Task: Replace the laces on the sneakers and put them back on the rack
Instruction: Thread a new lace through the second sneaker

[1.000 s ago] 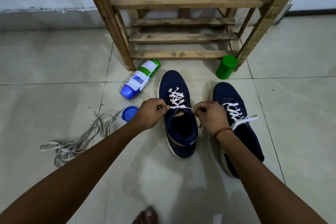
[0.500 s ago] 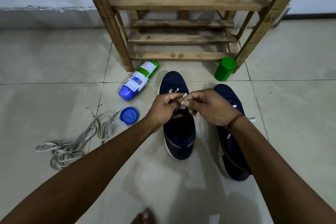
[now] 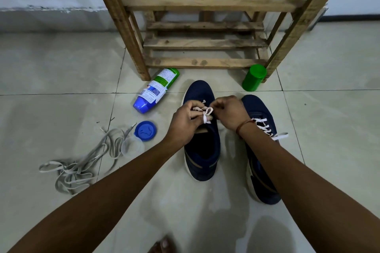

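Sneakers in navy stand side by side on the floor before the wooden rack. Over the left sneaker, left hand and right hand meet, each grip pinching the white lace, looped between them.

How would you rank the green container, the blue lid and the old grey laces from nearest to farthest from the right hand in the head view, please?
From the right hand, which pinches the white lace:
1. The green container, ahead and slightly right, by the rack leg.
2. The blue lid, on the floor to the left.
3. The old grey laces, farthest left.
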